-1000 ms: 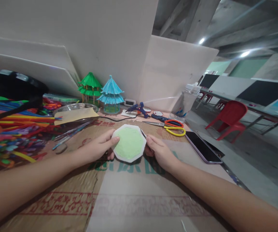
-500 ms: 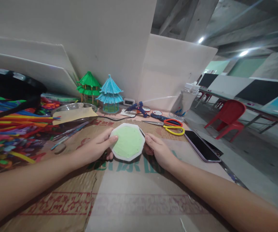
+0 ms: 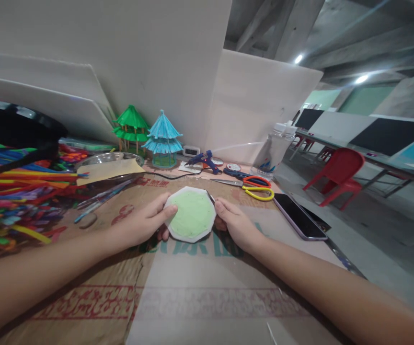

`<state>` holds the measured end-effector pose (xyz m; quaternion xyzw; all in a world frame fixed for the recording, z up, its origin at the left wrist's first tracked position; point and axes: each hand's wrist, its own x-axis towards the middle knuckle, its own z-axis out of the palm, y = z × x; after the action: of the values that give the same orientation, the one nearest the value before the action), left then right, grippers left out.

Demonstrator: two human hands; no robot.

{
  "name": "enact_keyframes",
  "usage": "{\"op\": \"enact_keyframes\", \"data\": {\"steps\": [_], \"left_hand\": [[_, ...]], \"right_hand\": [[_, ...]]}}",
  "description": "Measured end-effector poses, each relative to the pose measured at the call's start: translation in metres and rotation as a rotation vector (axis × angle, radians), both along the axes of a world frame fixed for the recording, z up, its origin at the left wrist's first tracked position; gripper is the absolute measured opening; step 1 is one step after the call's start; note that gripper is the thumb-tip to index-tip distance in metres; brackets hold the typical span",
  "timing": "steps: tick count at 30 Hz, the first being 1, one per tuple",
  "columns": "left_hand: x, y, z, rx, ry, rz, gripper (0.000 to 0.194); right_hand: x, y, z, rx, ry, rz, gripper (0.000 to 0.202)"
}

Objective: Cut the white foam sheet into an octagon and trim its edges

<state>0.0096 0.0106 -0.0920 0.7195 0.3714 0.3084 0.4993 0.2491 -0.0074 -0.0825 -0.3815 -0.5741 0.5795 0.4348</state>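
A white octagonal board with a light green round face (image 3: pixel 191 214) is tilted toward me above the table. My left hand (image 3: pixel 156 216) grips its left edge, thumb on the green face and fingers underneath. At the board's right edge, my right hand (image 3: pixel 231 218) is closed in a pinch around a thin dark-tipped tool (image 3: pixel 210 195), mostly hidden by the fingers. The tip touches or nearly touches the upper right rim; its exact kind is not clear.
Scissors (image 3: pixel 259 192), a phone (image 3: pixel 299 218) and a glue gun (image 3: pixel 206 161) lie beyond my hands. Behind stand a blue pagoda model (image 3: pixel 163 139) and a green one (image 3: pixel 131 125). Colourful pipe cleaners (image 3: pixel 16 201) pile up left, beside a metal bowl (image 3: pixel 108 157). Cardboard (image 3: pixel 95 302) covers the table.
The board has turned slightly in my left hand and sits a little lower. My right hand and the thin tool keep nearly the same place at its rim.
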Motion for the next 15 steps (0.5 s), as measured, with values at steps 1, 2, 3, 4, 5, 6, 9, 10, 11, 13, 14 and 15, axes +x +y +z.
{"op": "enact_keyframes", "data": {"steps": [1, 2, 3, 4, 5, 6, 9, 10, 11, 13, 14, 15], "left_hand": [[0.0002, -0.0006, -0.0002, 0.009, 0.003, 0.002, 0.036], [0.0004, -0.0011, -0.0003, 0.019, 0.006, 0.006, 0.036], [0.0006, -0.0015, -0.0004, 0.024, 0.009, 0.009, 0.035], [0.0009, -0.0019, -0.0002, 0.026, 0.009, 0.011, 0.035], [0.0012, -0.0022, 0.0001, 0.025, 0.009, 0.013, 0.035], [0.0015, -0.0025, 0.0007, 0.023, 0.01, 0.017, 0.035], [0.002, -0.0032, 0.003, 0.015, 0.006, 0.027, 0.036], [0.0021, -0.0034, 0.0037, 0.014, 0.005, 0.027, 0.036], [0.0021, -0.0034, 0.0041, 0.013, 0.005, 0.028, 0.036], [0.0022, -0.0032, 0.0043, 0.008, -0.001, 0.027, 0.037], [0.0022, -0.003, 0.004, 0.005, -0.004, 0.029, 0.037], [0.0021, -0.0029, 0.0038, 0.0, -0.007, 0.031, 0.037]], "right_hand": [[0.0, 0.0003, -0.0002, -0.009, 0.009, 0.006, 0.054], [0.0, 0.0007, -0.0004, -0.016, 0.016, 0.011, 0.054], [-0.0001, 0.0011, -0.0006, -0.022, 0.021, 0.016, 0.054], [-0.0003, 0.0014, -0.0007, -0.026, 0.026, 0.018, 0.054], [-0.0005, 0.0018, -0.0007, -0.029, 0.031, 0.02, 0.054], [-0.0007, 0.002, -0.0007, -0.031, 0.033, 0.02, 0.054], [-0.0012, 0.0021, 0.0, -0.032, 0.036, 0.011, 0.055], [-0.0014, 0.0019, 0.0004, -0.032, 0.035, 0.007, 0.055], [-0.0015, 0.0015, 0.0008, -0.032, 0.032, 0.003, 0.055], [-0.0019, 0.0005, 0.0014, -0.034, 0.027, -0.008, 0.056], [-0.0021, -0.0001, 0.0016, -0.039, 0.025, -0.013, 0.056], [-0.0023, -0.0007, 0.0016, -0.044, 0.026, -0.016, 0.056]]}}
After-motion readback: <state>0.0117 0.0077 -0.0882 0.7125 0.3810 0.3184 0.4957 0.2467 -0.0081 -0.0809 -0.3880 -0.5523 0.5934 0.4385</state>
